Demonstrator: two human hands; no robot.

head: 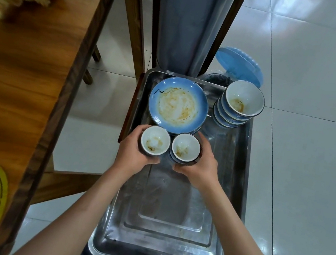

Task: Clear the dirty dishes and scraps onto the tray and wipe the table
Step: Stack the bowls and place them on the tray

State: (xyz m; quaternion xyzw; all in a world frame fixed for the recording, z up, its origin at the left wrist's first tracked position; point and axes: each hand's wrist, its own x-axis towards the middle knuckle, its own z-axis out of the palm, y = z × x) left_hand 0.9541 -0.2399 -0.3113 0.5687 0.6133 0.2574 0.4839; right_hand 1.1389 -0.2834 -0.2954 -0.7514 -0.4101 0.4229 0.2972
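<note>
Here, left hand [133, 155] grips cup [155, 140]; right hand [198, 166] grips cups [185, 147].

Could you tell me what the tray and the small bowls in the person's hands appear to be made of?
The tray looks like stainless steel: silvery, reflective, with a pressed, scuffed floor. The two small bowls look like glazed ceramic: glossy white inside, dark rims, though melamine cannot be ruled out.

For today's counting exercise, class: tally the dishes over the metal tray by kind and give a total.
Blue plates: 1, possibly more beneath
Stacked bowls: about 5
Bowls in the left hand: 1
Bowls in the right hand: at least 1
Total: about 8
</note>
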